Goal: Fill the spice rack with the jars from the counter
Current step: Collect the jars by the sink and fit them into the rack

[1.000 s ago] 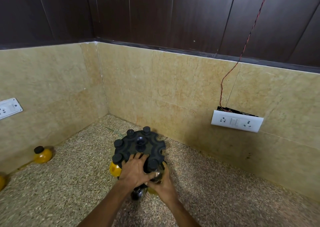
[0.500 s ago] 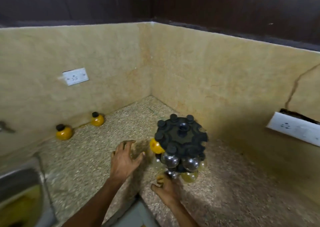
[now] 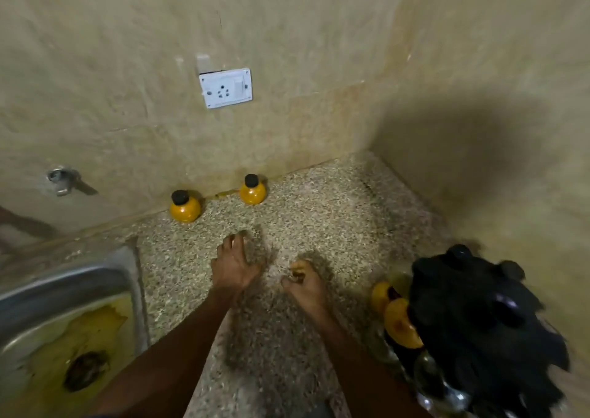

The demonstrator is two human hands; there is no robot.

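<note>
While both arms reached over the speckled counter, two yellow jars stood by the wall under a white socket, nothing blocking them. A steel sink lay left; the black rack, blurred, stood right. No writing was readable. The left hand was spread and empty; the right hand looked curled, perhaps empty.

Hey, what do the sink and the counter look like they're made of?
The sink looks like stainless steel: a grey, brushed rim with soft highlights, its basin stained yellow. The counter looks like polished speckled stone, granite or terrazzo, going by its fine mottled grain.
</note>
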